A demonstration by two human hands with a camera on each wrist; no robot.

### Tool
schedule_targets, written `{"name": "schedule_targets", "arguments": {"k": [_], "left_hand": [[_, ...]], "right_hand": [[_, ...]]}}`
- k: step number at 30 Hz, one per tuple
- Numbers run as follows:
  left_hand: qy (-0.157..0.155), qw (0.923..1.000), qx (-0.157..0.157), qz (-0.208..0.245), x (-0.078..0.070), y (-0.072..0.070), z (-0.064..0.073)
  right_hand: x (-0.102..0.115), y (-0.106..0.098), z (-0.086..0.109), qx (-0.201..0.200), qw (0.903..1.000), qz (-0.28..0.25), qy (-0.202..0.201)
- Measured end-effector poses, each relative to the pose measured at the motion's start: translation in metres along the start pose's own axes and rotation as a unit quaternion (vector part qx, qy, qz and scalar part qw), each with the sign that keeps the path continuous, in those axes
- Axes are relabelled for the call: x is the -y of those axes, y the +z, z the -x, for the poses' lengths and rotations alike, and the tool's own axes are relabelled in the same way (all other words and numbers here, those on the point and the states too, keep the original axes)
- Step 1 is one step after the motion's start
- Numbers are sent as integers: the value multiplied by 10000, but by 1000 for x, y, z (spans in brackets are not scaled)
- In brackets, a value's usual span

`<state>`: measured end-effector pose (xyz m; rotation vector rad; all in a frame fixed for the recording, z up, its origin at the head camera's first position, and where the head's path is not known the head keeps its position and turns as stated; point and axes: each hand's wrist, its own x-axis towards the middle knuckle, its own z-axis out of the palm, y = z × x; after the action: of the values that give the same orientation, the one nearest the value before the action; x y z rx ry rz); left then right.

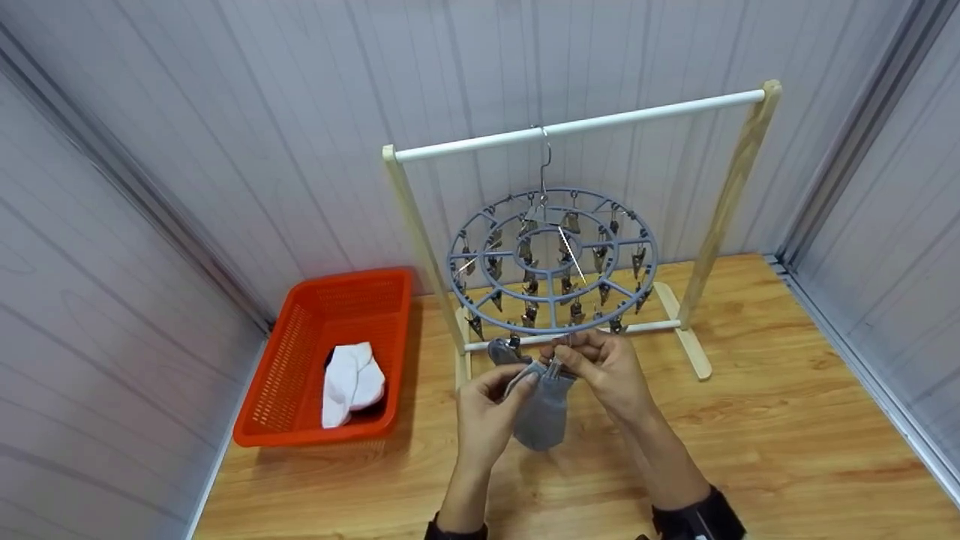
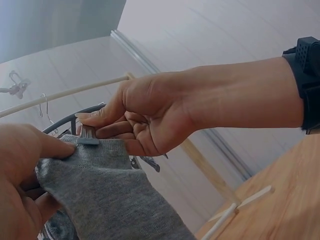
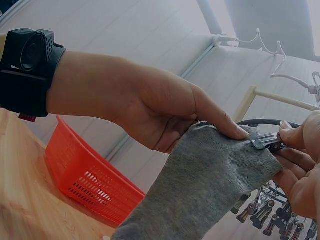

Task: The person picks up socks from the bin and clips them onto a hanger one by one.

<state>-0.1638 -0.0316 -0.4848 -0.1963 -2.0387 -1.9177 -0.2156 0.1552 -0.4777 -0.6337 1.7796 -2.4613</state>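
Observation:
A light grey sock (image 1: 541,420) hangs from my left hand (image 1: 484,420), whose thumb and fingers pinch the edge of its cuff. My right hand (image 1: 615,375) pinches the handles of a metal clip (image 3: 265,141); in the left wrist view the clip's mouth (image 2: 88,141) lies over the sock cuff. Whether it bites the fabric fully I cannot tell. The clip is at the near rim of a round grey drying hanger (image 1: 551,296) with several metal clips dangling. A darker grey sock (image 1: 504,351) hangs beside my left fingers, partly hidden.
A wooden stand with a white bar (image 1: 637,116) carries the hanger by its metal hook (image 1: 547,154). To the left, an orange basket (image 1: 300,435) holds white socks (image 1: 352,382) and something dark beneath. Pale panel walls enclose the wooden tabletop (image 1: 795,420).

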Motion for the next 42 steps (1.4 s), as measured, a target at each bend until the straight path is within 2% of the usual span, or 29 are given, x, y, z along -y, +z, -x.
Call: {"name": "schedule_targets", "arguments": {"k": [4,11,21,28,33,39,42], "left_hand": [[30,10000,-30,10,1,0,0],[-29,10000,-64,45,1,1,0],[-60,10000,-53,-42,2,-1,0],[-129,9999,-70,-39,1,-2,0],[-93,9999,-58,-12,1,-4,0],[-35,9999,-50,-124,-1,-11,-2],[-31,9998,-3,-175,-3,-15,-4]], "right_hand": [[-1,-1,-1,124,9999,11,-69],[-1,-1,-1,113,9999,-113,3],[-3,-1,-3,143,9998,122,15],[-2,-3,-3,144,9993,278,182],[3,-4,-3,316,9982,474,201],[10,-9,-2,322,9925,1170,118],[14,-13,-2,393,9909,1286,82]]}}
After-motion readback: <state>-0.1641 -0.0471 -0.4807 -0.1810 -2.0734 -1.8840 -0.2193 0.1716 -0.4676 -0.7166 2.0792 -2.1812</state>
